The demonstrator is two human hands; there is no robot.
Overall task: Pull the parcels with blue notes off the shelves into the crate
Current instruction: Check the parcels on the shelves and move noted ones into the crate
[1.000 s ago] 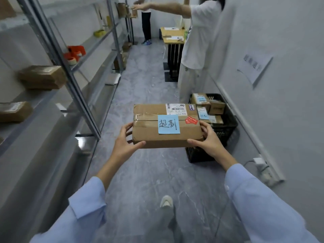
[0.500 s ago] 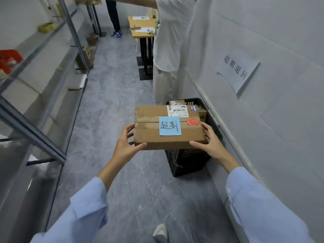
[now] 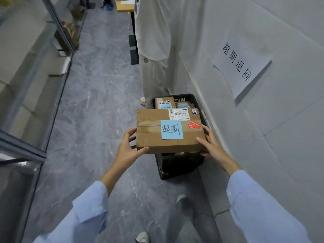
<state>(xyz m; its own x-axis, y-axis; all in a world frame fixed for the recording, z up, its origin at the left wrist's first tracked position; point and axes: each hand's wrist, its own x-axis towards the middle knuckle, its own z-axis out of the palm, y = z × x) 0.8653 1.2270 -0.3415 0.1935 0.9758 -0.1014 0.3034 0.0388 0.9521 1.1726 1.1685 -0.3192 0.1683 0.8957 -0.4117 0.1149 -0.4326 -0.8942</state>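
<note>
While both hands clamp it, the parcel (image 3: 154,137) with the blue note (image 3: 172,129) is held in the air right over the black crate (image 3: 177,167), not in it yet.
Left hand (image 3: 127,149) is on the parcel's left end, right hand (image 3: 213,146) on its right near corner; fingers (image 3: 131,132) of both are curled onto the cardboard, thumbs at the near edge. Note is stuck on the top face, beside a white shipping label (image 3: 178,114) and a red sticker (image 3: 193,125). Crate stands on the grey marbled floor (image 3: 98,106), just beside the pale wall (image 3: 263,137) on the right; other parcels (image 3: 164,102) with blue notes lie inside it. Paper sign (image 3: 240,67) with handwritten characters is on that wall above the crate. Narrow aisle: metal shelves (image 3: 31,76) along the left, a second person (image 3: 154,41) in white just behind the crate, wooden counter (image 3: 123,7) at the far end.
</note>
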